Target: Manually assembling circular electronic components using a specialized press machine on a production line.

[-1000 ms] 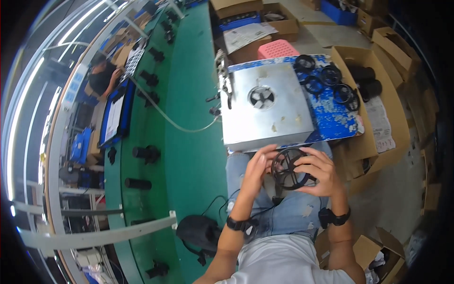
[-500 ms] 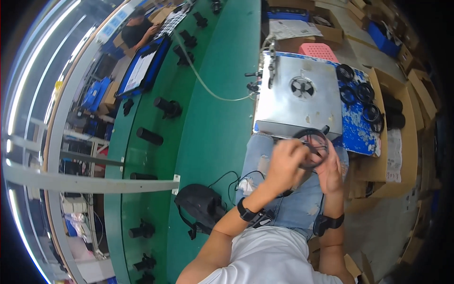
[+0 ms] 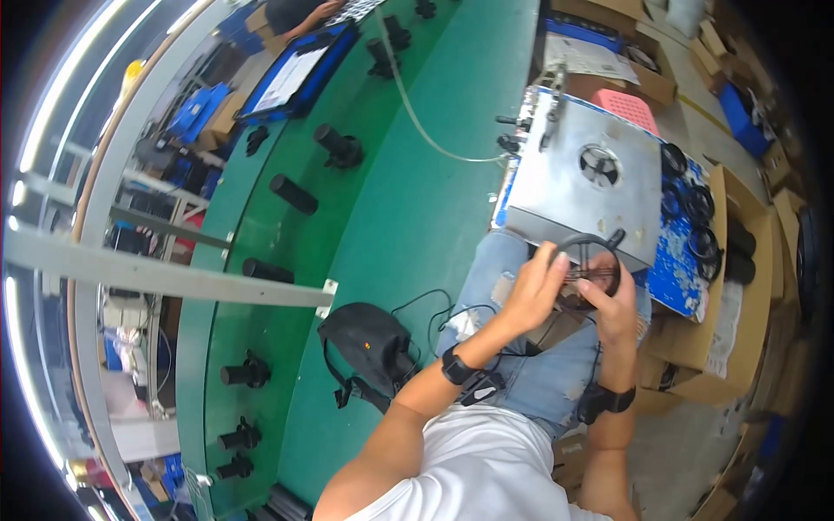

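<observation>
Over my lap I hold a black spoked ring (image 3: 587, 274) with a small handle-like stub sticking out at its upper right. My left hand (image 3: 537, 288) grips the ring's left edge, its fingers closed along the rim. On the other side my right hand (image 3: 615, 311) has fingers behind the ring and the thumb across its lower front. Just beyond the ring sits a silver metal box (image 3: 556, 187) with a round opening and a fan-like black part (image 3: 599, 165) in it. A metal clamp-like fixture (image 3: 553, 108) stands along the box's far left edge.
Several black rings (image 3: 698, 204) lie on a worn blue board (image 3: 678, 282) beside the box. An open carton (image 3: 745, 347) stands to the right, a pink basket (image 3: 627, 108) behind. A black bag (image 3: 365, 343) rests on the green bench (image 3: 434, 208); black cylindrical parts (image 3: 294, 194) line its left side.
My left hand has moved from inside the ring to its left edge. My right thumb now lies over the ring's lower part. The whole view has turned and shifted slightly.
</observation>
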`<action>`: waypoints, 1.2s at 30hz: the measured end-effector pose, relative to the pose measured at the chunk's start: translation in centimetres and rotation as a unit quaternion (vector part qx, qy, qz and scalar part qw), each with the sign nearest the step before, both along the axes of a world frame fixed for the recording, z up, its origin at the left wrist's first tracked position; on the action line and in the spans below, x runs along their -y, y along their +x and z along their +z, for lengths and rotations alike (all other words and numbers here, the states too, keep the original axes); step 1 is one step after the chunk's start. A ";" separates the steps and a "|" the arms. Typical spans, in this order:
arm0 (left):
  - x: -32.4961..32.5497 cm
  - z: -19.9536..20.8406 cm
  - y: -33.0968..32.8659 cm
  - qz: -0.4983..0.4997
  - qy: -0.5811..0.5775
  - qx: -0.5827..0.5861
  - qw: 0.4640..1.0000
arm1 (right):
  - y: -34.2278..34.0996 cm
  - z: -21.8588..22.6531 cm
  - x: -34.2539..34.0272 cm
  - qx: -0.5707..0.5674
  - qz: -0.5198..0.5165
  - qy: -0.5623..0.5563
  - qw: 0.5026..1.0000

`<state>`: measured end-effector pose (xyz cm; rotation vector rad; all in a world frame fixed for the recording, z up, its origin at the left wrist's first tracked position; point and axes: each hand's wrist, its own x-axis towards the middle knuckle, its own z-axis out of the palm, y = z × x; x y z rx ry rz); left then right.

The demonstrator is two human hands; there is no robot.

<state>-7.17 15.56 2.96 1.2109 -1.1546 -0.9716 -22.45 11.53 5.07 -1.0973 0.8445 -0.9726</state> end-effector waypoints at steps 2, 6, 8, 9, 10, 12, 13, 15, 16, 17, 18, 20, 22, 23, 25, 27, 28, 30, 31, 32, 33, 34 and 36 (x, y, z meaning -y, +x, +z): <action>0.3 0.0 -0.2 0.002 -0.027 -0.026 0.999 | 0.3 0.2 0.3 0.036 -0.011 0.018 0.999; 1.2 1.0 -1.0 -0.072 0.018 -0.157 0.985 | 0.8 0.2 0.4 0.074 -0.096 0.030 0.992; 1.6 1.1 -1.3 -0.050 0.010 -0.160 0.986 | 0.6 0.6 0.7 0.052 -0.104 0.009 0.993; 1.9 0.7 -1.4 -0.049 -0.013 -0.127 0.991 | 0.5 0.6 1.1 0.024 -0.102 -0.017 0.994; 2.5 0.6 -1.4 -0.053 -0.014 -0.128 0.990 | 0.3 0.7 1.5 -0.004 -0.100 -0.043 0.994; 4.0 1.1 -0.8 -0.025 -0.132 0.083 0.988 | -0.3 0.8 2.7 -0.030 -0.086 -0.060 0.994; 4.5 1.6 -0.1 -0.083 -0.004 0.100 0.992 | -0.7 0.8 3.3 -0.073 -0.068 -0.090 0.991; 6.2 2.6 0.0 -0.095 0.005 0.112 0.989 | -1.0 1.1 4.2 -0.125 -0.054 -0.129 0.982; 7.1 3.0 0.0 -0.104 0.017 0.127 0.986 | -1.2 1.1 4.7 -0.127 -0.056 -0.132 0.982; 7.9 3.2 0.0 -0.099 -0.015 0.133 0.986 | -1.1 1.2 5.3 -0.137 -0.056 -0.135 0.980; 8.9 3.1 0.1 -0.098 -0.019 0.134 0.986 | -1.0 1.4 5.9 -0.147 -0.056 -0.138 0.978; 10.7 2.8 0.2 -0.108 -0.001 0.103 0.989 | -0.9 1.7 6.9 -0.209 -0.074 -0.186 0.957; 12.1 2.8 -0.4 -0.108 0.042 0.103 0.988 | -1.1 0.8 8.9 -0.243 -0.084 -0.220 0.941; 13.2 2.0 -1.2 -0.045 -0.052 0.150 0.986 | -1.7 -0.2 10.4 -0.192 -0.068 -0.160 0.966; 14.7 1.1 -1.7 0.049 -0.187 0.243 0.951 | -0.5 -0.7 12.4 -0.233 -0.123 -0.233 0.936; 16.5 0.5 -0.6 0.055 -0.162 0.294 0.940 | 0.8 0.0 13.7 -0.277 -0.178 -0.248 0.911; 17.6 0.5 -0.2 0.061 -0.133 0.341 0.929 | 0.9 0.1 14.6 -0.273 -0.183 -0.252 0.910; 19.6 -0.6 -0.2 0.053 -0.105 0.357 0.927 | 0.5 -1.8 16.9 -0.320 -0.214 -0.322 0.865; 20.5 -1.4 0.0 0.055 -0.116 0.377 0.917 | 0.4 -2.9 17.9 -0.329 -0.224 -0.352 0.847; 21.1 -1.8 0.3 0.059 -0.124 0.399 0.907 | 0.7 -3.2 18.3 -0.328 -0.225 -0.354 0.846; 21.6 -2.1 0.3 0.069 -0.130 0.415 0.898 | 0.9 -3.6 18.5 -0.352 -0.224 -0.317 0.852; 22.4 -2.3 0.4 0.071 -0.132 0.416 0.897 | 1.2 -3.9 18.9 -0.376 -0.223 -0.279 0.855; 23.6 -2.3 0.2 0.053 -0.130 0.405 0.904 | 0.8 -5.1 20.0 -0.411 -0.244 -0.319 0.819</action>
